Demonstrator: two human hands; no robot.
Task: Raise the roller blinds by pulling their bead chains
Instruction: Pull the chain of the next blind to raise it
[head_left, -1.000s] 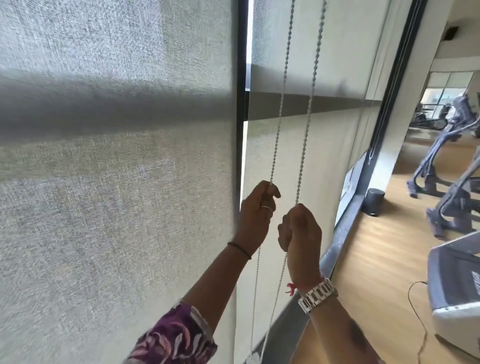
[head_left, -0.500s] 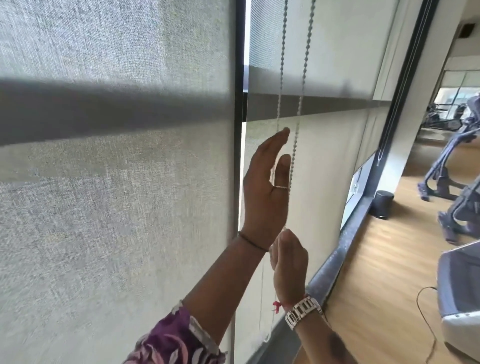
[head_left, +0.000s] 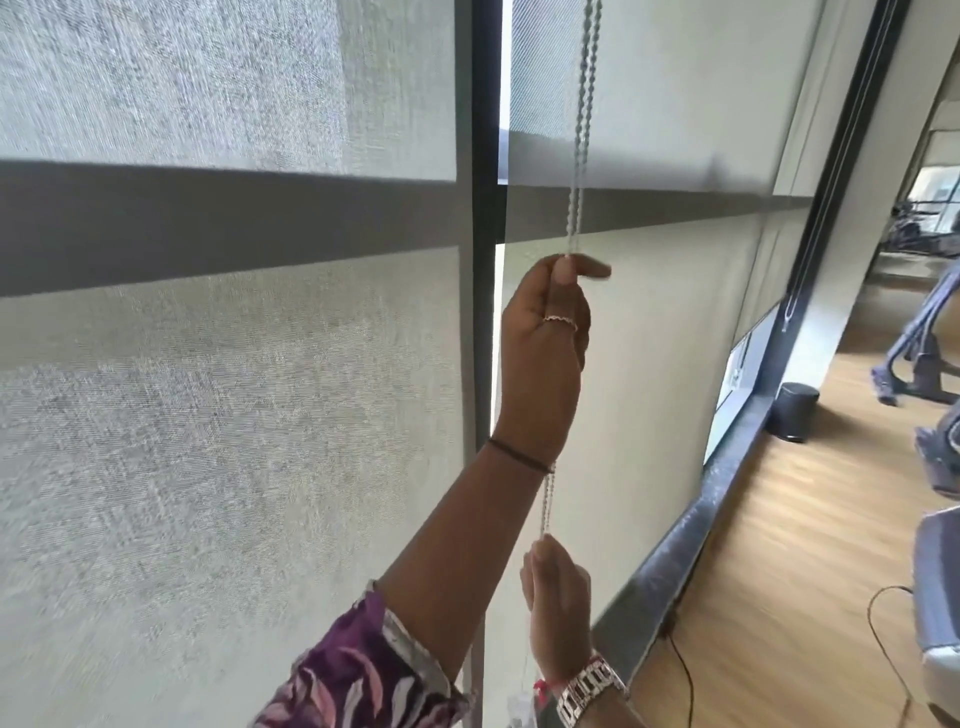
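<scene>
Two grey roller blinds cover the window: one (head_left: 223, 395) fills the left, another (head_left: 665, 104) hangs right of the dark mullion (head_left: 480, 218). A white bead chain (head_left: 584, 114) hangs in two strands in front of the right blind. My left hand (head_left: 553, 358) is raised and pinches the chain at about the height of the window's dark crossbar. My right hand (head_left: 558, 597) is low and grips the same chain (head_left: 547, 499) below my left wrist. The chain runs taut between both hands.
A dark sill (head_left: 691, 535) runs along the window's foot. Wooden floor (head_left: 789, 571) lies to the right with a small black bin (head_left: 795, 410), a black cable (head_left: 883, 608) and gym machines (head_left: 930, 332). Another chain (head_left: 795, 291) hangs at the far frame.
My left hand let go low down, reached up open, and now pinches the chain higher. My right hand has pulled its strand downward.
</scene>
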